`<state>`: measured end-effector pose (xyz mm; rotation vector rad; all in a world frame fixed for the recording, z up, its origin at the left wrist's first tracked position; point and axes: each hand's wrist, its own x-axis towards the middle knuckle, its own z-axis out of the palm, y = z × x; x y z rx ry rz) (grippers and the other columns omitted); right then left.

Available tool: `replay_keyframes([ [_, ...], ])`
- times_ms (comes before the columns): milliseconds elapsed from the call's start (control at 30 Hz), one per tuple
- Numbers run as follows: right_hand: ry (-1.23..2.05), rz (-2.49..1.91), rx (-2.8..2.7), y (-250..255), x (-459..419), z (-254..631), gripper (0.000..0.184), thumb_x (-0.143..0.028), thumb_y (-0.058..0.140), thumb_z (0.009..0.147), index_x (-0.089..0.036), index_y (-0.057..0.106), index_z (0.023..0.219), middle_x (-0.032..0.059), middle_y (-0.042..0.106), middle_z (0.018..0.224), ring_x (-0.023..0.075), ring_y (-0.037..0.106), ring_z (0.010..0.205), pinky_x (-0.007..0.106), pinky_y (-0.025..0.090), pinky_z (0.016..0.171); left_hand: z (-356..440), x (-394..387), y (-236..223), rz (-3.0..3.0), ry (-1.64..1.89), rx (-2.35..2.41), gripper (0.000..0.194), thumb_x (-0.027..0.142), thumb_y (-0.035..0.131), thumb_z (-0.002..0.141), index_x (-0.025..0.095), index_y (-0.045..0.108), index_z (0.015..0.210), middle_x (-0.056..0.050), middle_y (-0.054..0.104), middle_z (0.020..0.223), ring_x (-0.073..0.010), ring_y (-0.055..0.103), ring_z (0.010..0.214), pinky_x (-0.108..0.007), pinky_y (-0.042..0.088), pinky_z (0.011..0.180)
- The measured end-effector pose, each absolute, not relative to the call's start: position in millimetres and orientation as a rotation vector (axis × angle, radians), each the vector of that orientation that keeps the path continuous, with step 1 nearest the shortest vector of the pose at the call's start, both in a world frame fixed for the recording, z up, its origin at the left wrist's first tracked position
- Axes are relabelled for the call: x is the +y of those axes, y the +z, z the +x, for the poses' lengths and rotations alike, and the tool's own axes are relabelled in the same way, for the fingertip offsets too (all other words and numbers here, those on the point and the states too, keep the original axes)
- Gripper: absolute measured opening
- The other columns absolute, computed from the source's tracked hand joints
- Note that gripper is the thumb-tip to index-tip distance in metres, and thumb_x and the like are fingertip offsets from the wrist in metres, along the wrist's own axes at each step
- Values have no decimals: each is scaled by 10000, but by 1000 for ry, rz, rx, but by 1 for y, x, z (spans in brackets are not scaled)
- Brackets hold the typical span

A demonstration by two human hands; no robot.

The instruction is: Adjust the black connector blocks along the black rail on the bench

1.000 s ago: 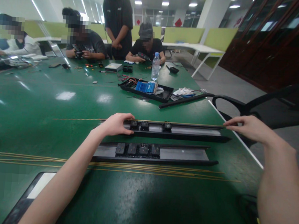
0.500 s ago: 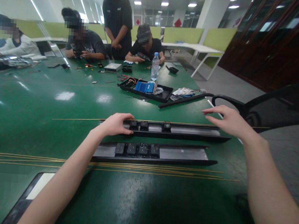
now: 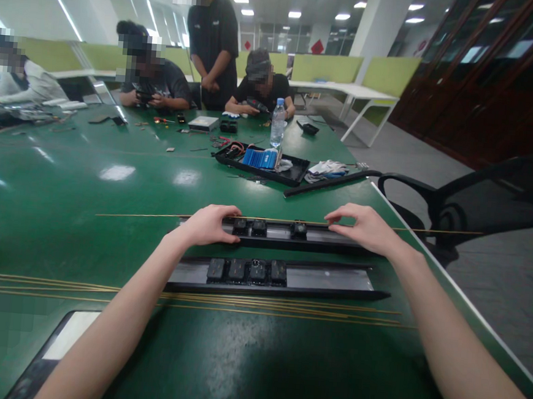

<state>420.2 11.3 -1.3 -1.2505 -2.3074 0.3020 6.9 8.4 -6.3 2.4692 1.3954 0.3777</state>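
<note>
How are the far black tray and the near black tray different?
The far tray shows three blocks, unevenly spaced; the near tray shows four, evenly spaced. A golden rod runs along the far tray's back edge, but not the near tray's. Both are long and narrow.

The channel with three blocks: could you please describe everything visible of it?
The channel is long, with black walls and a grey, metal-looking floor. It lies left to right on the table, beyond the near channel. Three blocks sit inside, the rightmost apart. The left hand spans its left part; a rod runs along its far wall. The right hand partly hides its right end.
</note>
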Motion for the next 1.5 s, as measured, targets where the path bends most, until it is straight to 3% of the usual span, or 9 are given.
replay_keyframes([
  [333, 176, -1138, -2399, -8, 15, 415, 143, -339, 621, 888, -256, 737, 875, 47, 746, 918, 239, 640, 900, 401, 503, 833, 7, 8, -5, 2480, 357, 1414, 575, 496, 765, 690, 239, 661, 1193, -63, 752, 1120, -284, 696, 1018, -374, 538, 897],
  [1500, 111, -1129, -2432, -12, 14, 407, 235, -351, 552, 954, -239, 759, 972, 73, 736, 950, 251, 629, 940, 403, 512, 841, 9, 7, -4, 2506, 316, 1437, 608, 522, 752, 708, 215, 656, 1224, -75, 743, 1155, -283, 691, 1029, -372, 536, 905],
])
